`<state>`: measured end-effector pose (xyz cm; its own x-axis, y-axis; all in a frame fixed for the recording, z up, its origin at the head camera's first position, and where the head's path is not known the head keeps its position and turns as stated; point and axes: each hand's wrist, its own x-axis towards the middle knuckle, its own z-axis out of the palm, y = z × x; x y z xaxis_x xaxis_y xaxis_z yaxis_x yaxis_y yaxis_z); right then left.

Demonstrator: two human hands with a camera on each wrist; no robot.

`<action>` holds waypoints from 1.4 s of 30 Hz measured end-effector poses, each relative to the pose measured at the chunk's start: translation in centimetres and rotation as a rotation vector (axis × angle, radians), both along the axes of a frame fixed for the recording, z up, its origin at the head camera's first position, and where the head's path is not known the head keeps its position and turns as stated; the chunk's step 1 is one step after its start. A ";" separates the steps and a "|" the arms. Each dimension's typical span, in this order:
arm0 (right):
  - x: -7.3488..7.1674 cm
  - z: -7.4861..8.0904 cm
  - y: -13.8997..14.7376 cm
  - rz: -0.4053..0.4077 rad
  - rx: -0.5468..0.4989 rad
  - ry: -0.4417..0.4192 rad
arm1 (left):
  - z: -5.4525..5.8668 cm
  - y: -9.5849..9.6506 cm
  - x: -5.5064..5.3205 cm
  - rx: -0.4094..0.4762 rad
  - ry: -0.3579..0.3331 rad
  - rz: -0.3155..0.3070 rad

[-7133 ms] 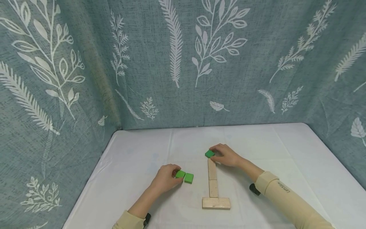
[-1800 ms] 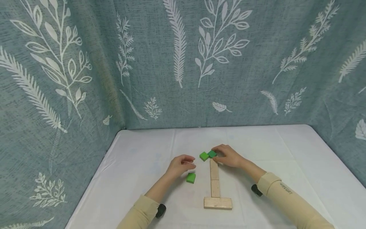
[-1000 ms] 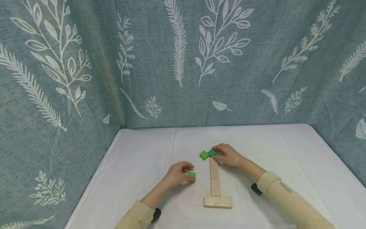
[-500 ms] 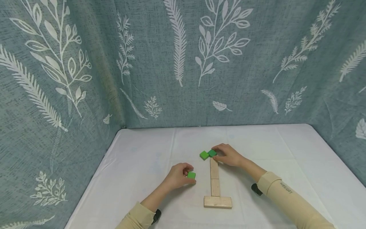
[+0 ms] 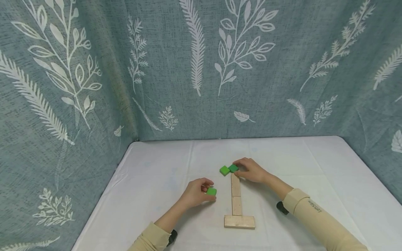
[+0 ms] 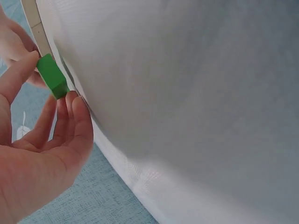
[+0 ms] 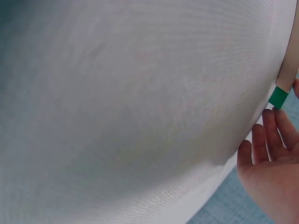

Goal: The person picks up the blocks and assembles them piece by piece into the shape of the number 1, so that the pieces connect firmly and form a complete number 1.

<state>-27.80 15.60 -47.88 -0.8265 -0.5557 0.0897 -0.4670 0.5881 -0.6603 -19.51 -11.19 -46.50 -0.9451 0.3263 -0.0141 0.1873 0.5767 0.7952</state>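
My left hand [image 5: 193, 194] pinches a light green square block [image 5: 211, 191] between thumb and fingertips, left of the wooden column. The left wrist view shows that green block [image 6: 52, 77] held edge-on. At the column's far end, my right hand [image 5: 251, 170] holds a dark green block [image 5: 233, 168] between thumb and fingers. In the right wrist view, fingertips touch that dark green block [image 7: 278, 97], and the thumb is mostly cut off. Another light green block [image 5: 224, 170] lies at the dark one's left, corners about touching.
Two plain wooden blocks, the far one [image 5: 235, 184] and the near one [image 5: 237, 205], lie end to end. A wooden crosspiece [image 5: 239, 222] lies across their near end. White cloth covers the table [image 5: 157, 181]; a patterned curtain [image 5: 188, 69] hangs behind it.
One light green block has gone from the left to beside the dark green one. My left hand came back and took the other light green block. My right hand stays at the dark block.
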 end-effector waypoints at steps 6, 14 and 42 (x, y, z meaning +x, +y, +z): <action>0.3 0.1 0.2 -0.005 0.004 -0.006 | 0.2 0.2 0.1 0.034 -0.015 0.028; 0.2 0.0 0.2 0.002 0.008 0.000 | 0.3 0.1 0.1 0.084 -0.017 0.044; 0.2 -0.1 0.2 -0.017 0.017 0.012 | 0.5 1.4 -1.4 0.180 -0.067 0.161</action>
<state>-27.55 15.75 -47.94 -0.8345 -0.5435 0.0907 -0.4653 0.6069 -0.6444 -20.91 -9.84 -45.98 -0.9840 0.1747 -0.0339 0.0478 0.4429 0.8953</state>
